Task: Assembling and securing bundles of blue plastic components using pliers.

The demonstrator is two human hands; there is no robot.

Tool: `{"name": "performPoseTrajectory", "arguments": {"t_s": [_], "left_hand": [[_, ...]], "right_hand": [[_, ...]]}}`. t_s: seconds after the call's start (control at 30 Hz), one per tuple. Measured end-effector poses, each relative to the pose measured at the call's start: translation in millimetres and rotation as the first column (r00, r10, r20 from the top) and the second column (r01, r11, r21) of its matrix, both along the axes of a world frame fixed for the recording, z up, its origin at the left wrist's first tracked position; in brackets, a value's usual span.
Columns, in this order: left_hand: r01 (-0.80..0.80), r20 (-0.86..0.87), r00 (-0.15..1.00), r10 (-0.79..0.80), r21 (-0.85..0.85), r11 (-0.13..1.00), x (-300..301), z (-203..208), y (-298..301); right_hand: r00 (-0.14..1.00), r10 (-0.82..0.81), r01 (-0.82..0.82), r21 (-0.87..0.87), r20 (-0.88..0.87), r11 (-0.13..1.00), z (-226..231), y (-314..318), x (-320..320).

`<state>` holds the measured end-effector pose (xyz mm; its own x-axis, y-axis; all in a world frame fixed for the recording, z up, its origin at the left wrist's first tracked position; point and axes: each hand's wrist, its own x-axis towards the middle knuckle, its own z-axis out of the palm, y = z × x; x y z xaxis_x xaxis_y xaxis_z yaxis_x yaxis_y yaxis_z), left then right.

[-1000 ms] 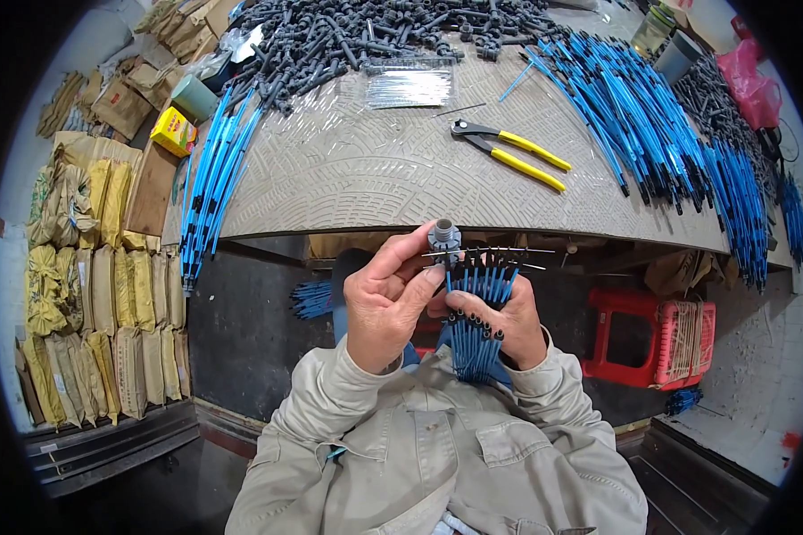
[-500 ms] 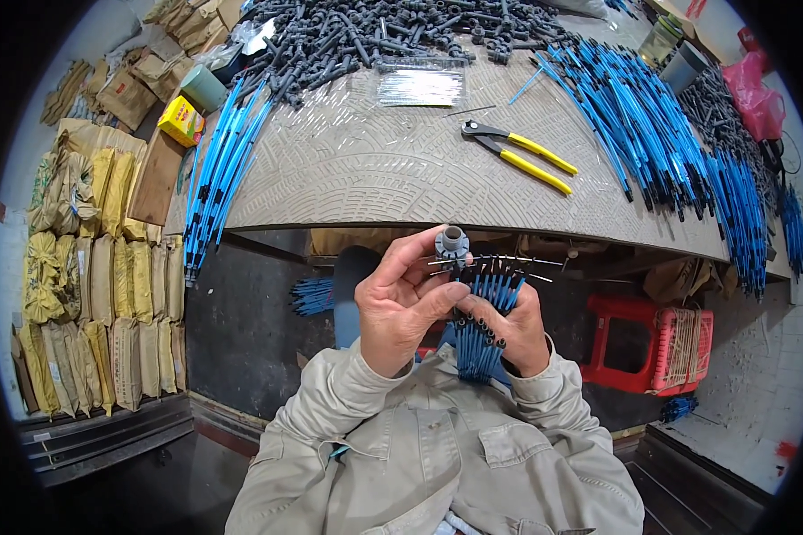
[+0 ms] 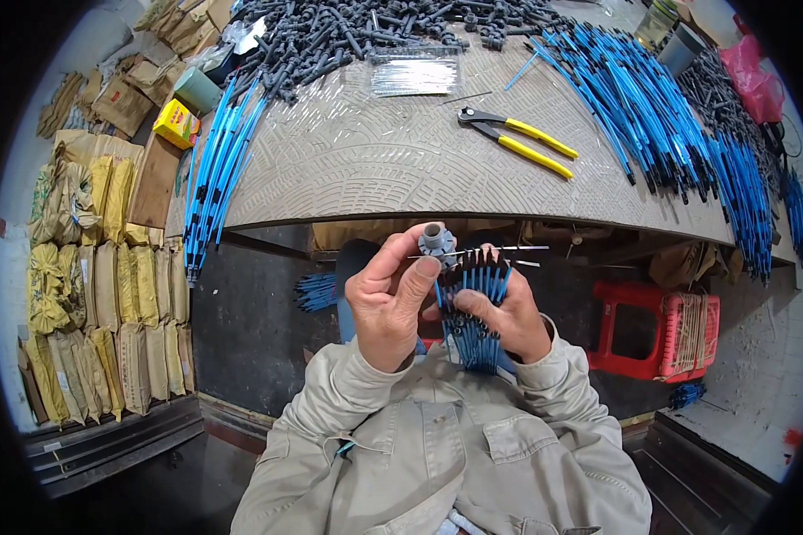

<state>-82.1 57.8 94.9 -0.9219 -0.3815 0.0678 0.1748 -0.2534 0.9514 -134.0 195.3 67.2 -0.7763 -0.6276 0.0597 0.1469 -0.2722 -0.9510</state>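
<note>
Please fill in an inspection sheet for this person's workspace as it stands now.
Surface: grey-brown table with a patterned top.
Things in hand: grey fitting; bundle of blue rods with black ends; thin metal pins jutting out to the right.
Clutter: yellow-handled pliers, handles apart; clear tray of thin silvery pieces; dark grey parts pile; blue rod heap at right; yellow box.
Hands: left hand grips the fitting; right hand grips the bundle.
Cables: possible thin cord near the pink bag; too small to confirm.
Surroundings: stacked sacks left; red stool right; dark floor.
</note>
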Motion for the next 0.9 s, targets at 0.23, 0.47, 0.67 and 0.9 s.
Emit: {"name": "performPoseTrajectory", "arguments": {"t_s": [0.23, 0.47, 0.67, 0.9], "left_hand": [[0.129, -0.078, 0.989, -0.122, 0.084, 0.988, 2, -5, -11], [0.027, -0.113, 0.993, -0.046, -0.167, 0.986, 5, 1, -11], [0.002, -0.103, 0.994, -0.018, -0.152, 0.988, 5, 0, -11], [0.139, -0.094, 0.986, -0.135, 0.031, 0.99, 8, 5, -15]], "right_hand": [[0.983, -0.066, 0.045, -0.123, -0.172, 0.991, -1, -8, -16], [0.934, 0.019, -0.092, -0.188, -0.357, 0.978, 4, -15, -24], [0.961, -0.011, -0.012, -0.079, -0.275, 0.997, -8, -11, -12], [0.839, -0.078, 0.077, -0.023, -0.538, 0.997, 1, -7, -16]]}}
